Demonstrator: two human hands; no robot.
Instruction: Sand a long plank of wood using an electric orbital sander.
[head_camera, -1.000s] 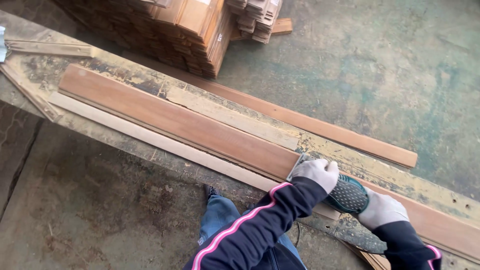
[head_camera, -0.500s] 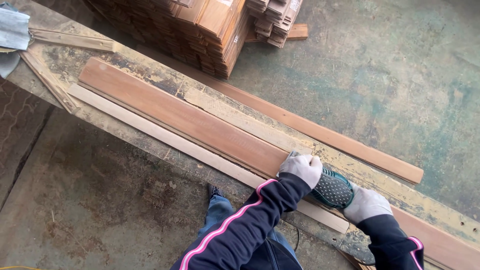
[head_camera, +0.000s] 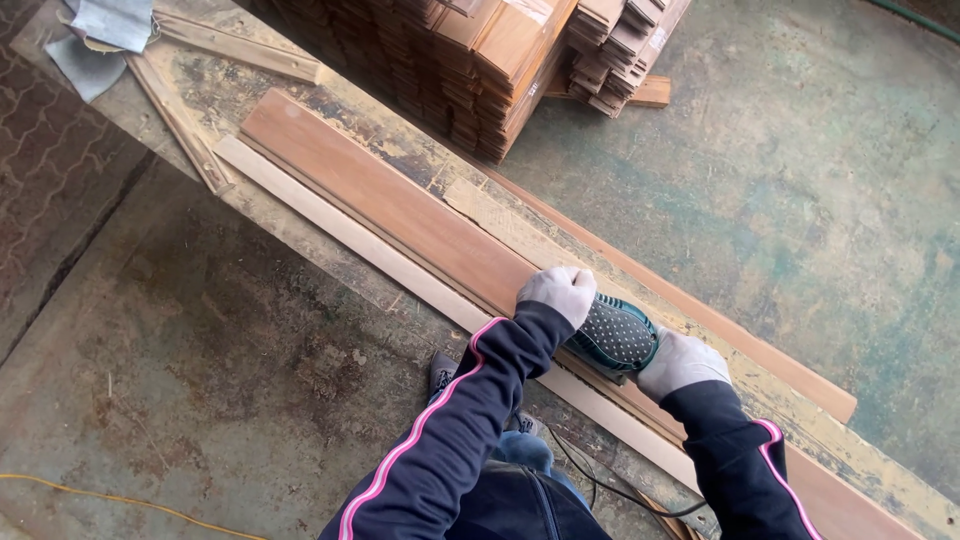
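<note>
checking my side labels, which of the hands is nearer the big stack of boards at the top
Left. The left hand grips the front of the green sander, on the side toward the stack of boards. The right hand holds the sander's rear, farther from the stack.

It was a woodworking shop: tall stacks of cut boards (head_camera: 470, 60) stood on the stained concrete floor (head_camera: 780, 180) beyond the worktop (head_camera: 300, 230), whose long surface was dusty and paint-worn.
</note>
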